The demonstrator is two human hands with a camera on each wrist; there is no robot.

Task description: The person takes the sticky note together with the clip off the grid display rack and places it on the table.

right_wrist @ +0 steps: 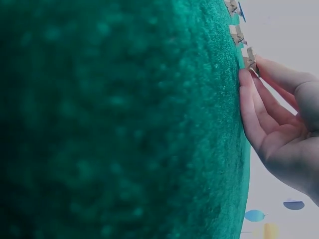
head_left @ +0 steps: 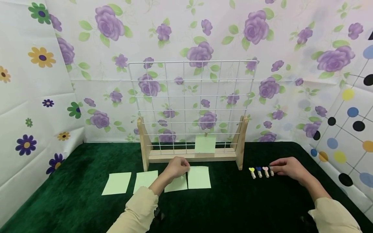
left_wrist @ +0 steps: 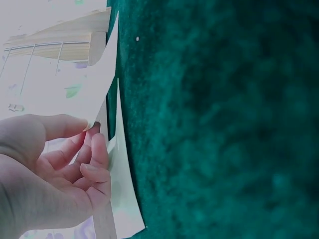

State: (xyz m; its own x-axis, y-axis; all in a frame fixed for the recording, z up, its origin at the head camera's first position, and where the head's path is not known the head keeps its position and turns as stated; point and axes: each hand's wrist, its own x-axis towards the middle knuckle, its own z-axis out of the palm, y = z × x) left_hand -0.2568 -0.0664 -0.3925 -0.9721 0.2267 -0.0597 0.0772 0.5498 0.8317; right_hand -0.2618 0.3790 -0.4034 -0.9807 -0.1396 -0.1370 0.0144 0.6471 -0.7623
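My left hand (head_left: 177,167) pinches the upper left corner of the rightmost pale green paper square (head_left: 199,177) between thumb and fingers. In the left wrist view that paper (left_wrist: 105,67) stands edge-on, gripped at the thumb tip. More paper squares (head_left: 116,183) lie in a row to its left, partly covered by the hand and sleeve. On the right, my right hand (head_left: 289,168) holds the rightmost small wooden clothespin (head_left: 272,172) of a short row; the right wrist view shows the clothespin (right_wrist: 250,59) between thumb and fingers. Its top is hidden by the fingers.
A white wire grid (head_left: 193,96) stands in a wooden base (head_left: 192,158) behind the papers. One paper square (head_left: 205,144) hangs low on it from a clothespin (head_left: 206,133). Heart-topped clothespins (head_left: 259,172) lie left of my right hand on the dark green cloth (head_left: 233,207).
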